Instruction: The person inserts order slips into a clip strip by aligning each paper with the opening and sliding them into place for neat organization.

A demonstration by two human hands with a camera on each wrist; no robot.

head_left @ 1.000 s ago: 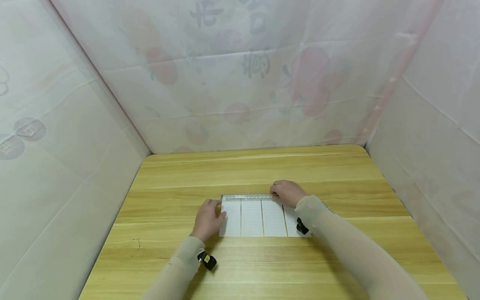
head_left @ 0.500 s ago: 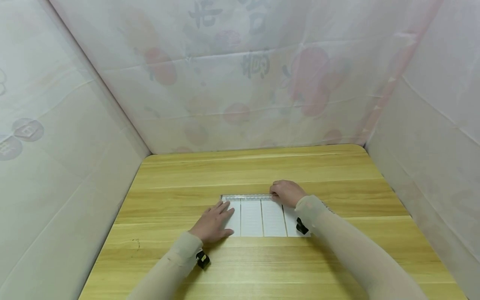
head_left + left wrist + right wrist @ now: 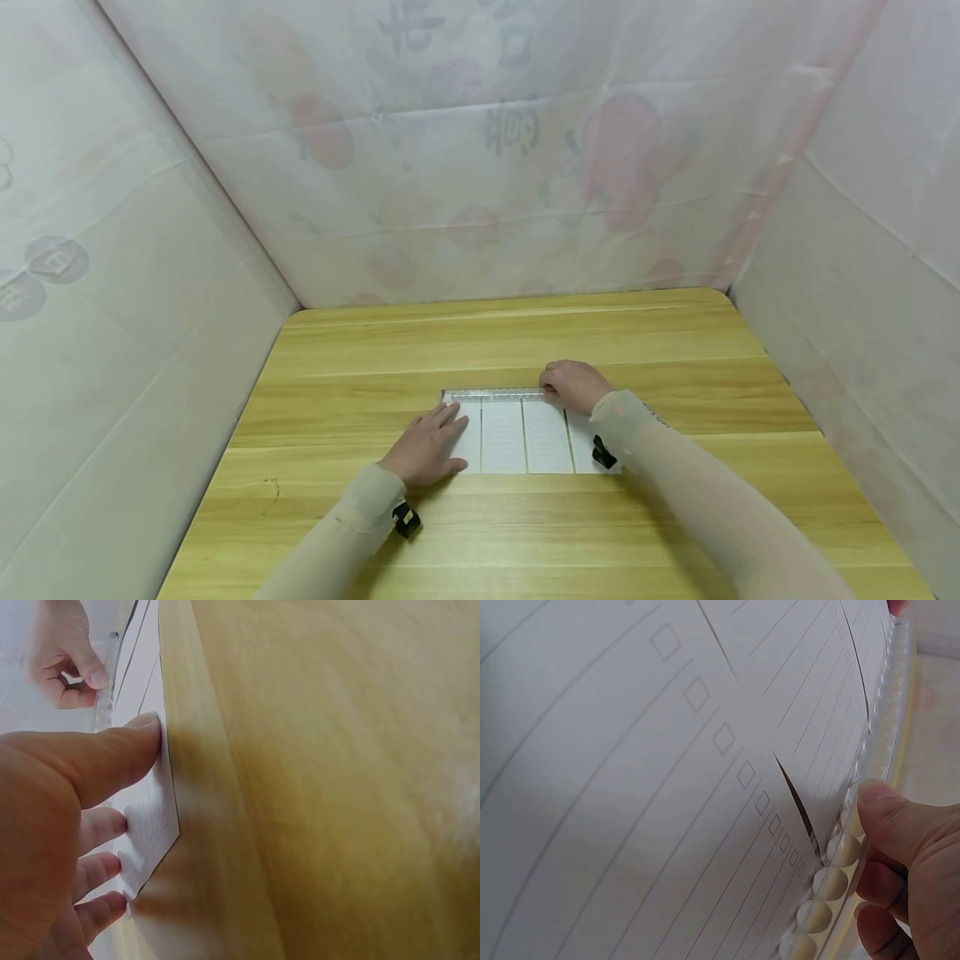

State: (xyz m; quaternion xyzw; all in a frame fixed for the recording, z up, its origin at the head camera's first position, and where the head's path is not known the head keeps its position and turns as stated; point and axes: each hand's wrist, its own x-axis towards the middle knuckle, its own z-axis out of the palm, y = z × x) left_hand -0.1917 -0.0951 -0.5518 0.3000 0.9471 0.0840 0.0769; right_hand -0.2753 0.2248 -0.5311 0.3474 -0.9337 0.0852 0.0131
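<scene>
Several white lined paper panels (image 3: 504,437) lie side by side on the table, with narrow slits between them. Small printed check boxes show on the paper in the right wrist view. Along their far edge runs a clear plastic strip (image 3: 495,394) with a row of round bumps. My left hand (image 3: 423,450) rests on the leftmost panel, fingers spread and thumb near its front edge. Toward the strip's right end, my right hand (image 3: 576,386) pinches the clear strip between thumb and curled fingers. That hand and forearm hide part of the rightmost panel.
The wooden table (image 3: 525,533) extends around the paper on all sides. Printed fabric walls (image 3: 480,183) close off the back, left and right. A black wrist camera (image 3: 406,520) sits on the left wrist, another (image 3: 603,452) on the right.
My left hand has moved from the paper's left edge onto the leftmost panel and spread its fingers, then held still. The right hand and the paper have stayed put.
</scene>
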